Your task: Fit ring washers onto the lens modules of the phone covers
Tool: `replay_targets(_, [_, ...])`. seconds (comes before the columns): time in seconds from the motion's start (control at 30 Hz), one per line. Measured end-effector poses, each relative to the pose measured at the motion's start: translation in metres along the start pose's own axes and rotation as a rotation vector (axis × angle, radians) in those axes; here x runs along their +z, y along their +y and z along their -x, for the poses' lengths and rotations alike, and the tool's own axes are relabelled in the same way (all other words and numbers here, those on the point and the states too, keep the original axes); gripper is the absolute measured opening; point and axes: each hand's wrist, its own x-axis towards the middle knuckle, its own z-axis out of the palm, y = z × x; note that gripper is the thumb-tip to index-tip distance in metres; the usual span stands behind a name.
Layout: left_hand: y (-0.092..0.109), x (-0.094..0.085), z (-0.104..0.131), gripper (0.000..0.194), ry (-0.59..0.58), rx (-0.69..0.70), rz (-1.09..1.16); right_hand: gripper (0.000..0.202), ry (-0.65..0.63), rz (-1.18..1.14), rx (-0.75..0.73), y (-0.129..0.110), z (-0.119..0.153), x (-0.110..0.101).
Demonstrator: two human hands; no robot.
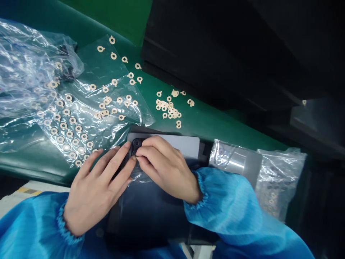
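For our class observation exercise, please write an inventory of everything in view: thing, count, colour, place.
Ring pieces: dozens, overlapping, cream, scattered centre and left
Crumpled plastic: count unclear, clear, far left
Flat sheet: at least one, clear, left of centre
Grey panel: one, grey with dark lens area, at the fingertips
Second panel: one, grey, right of the sleeve
Right-hand bag: one, clear, far right
Work surface: one, green, middle
Dark structure: count unclear, black, upper right
Sleeves: two, blue, bottom
Hands: two, bare, centre
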Motion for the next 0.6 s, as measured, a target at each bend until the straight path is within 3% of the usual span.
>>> replay_targets(0.17, [-0.0001,-0.0003,0.0004,0.035,-0.019,-0.001,-0.01,0.013,0.04,-0.215,0.06,0.0043,-0.0011,-0.0019])
replay_targets(0.4, [-0.0011,-0.0003,0.0011,0.035,-0.016,0.016,-0.015,0.018,0.002,-0.092,0.013,0.002,0.0003,-0.0015])
replay_targets(0.6, [-0.0014,-0.0001,0.0002,0.036,-0.01,0.022,-0.028,0.013,0.049,-0.178,0.032,0.0042,0.0006,-0.0009])
